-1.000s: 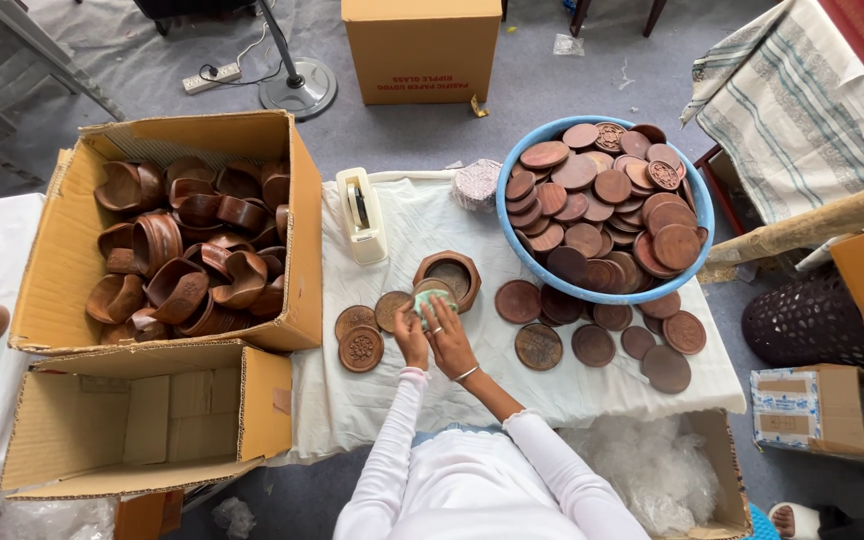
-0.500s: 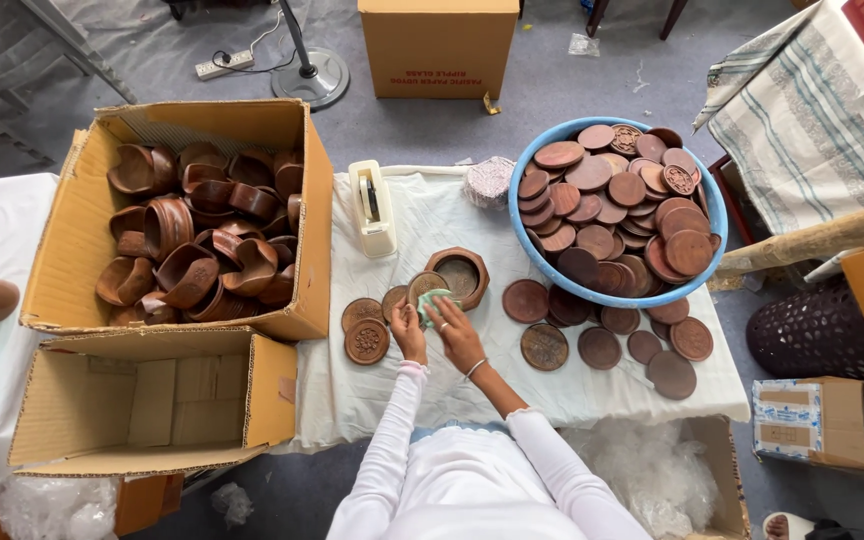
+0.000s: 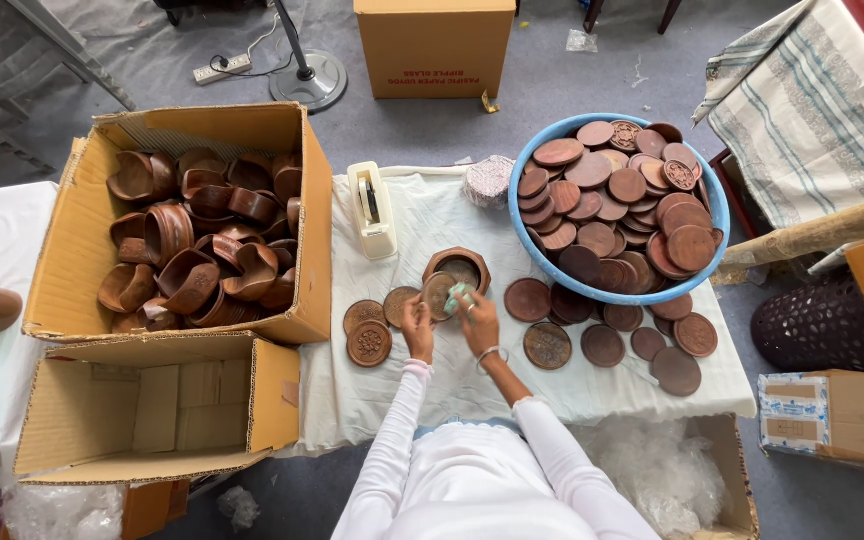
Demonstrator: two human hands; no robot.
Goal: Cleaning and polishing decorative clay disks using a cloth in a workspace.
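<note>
Head camera looks straight down on a white cloth-covered table [image 3: 422, 380]. Left hand [image 3: 418, 328] grips the edge of a round wooden lid [image 3: 438, 295], tilted up just in front of an octagonal wooden box [image 3: 457, 268]. Right hand [image 3: 478, 318] is closed on a small pale green cloth [image 3: 455, 296] pressed against that lid's face — both hands touch it. More carved lids [image 3: 369, 343] lie flat left of the hands, others to the right below a blue basin [image 3: 717, 215] heaped with them. A tape dispenser [image 3: 372, 208] stands behind — a cardboard box of wooden bowls [image 3: 72, 240] sits further left.
</note>
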